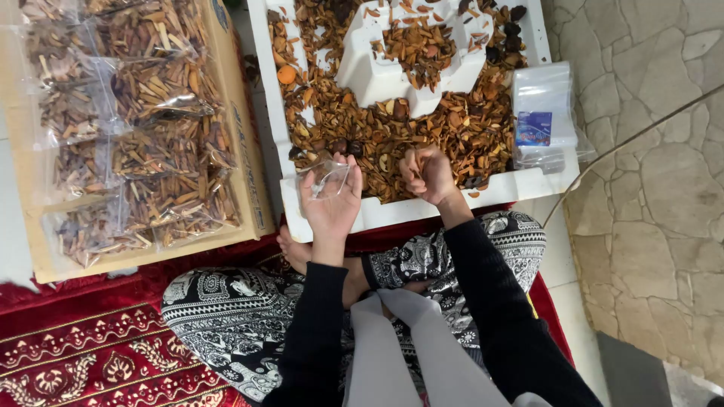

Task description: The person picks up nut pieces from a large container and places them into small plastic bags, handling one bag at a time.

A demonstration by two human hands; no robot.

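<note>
The person sits cross-legged on a red patterned rug (90, 354), in black and white patterned trousers (226, 316) and black sleeves.

Just past the knees, both hands are up at the near edge of a white foam tray (392, 213). The left hand (329, 200) holds one small clear bag (329, 179), with the fingers and thumb curled around it so its mouth stays open. The bag looks almost empty, so the filling of this one seems only just begun. The right hand (428, 175) is closed like a loose fist, fingers pressed together. It looks as if it pinches some bits, but what is inside cannot be seen.

The tray is full of brown dried chips (422, 132), far too many to count, with some dark round pieces mixed in. So a lot is still left to pack. One white foam block (392, 71) sits in the middle of the pile, farther away. On the right edge of the tray lies one stack of empty clear bags (544, 113).

To the left is one cardboard box (240, 143) holding filled bags (143, 136) of the same chips. About eight show, so that much looks done. Stone floor (648, 151) is on the right.
</note>
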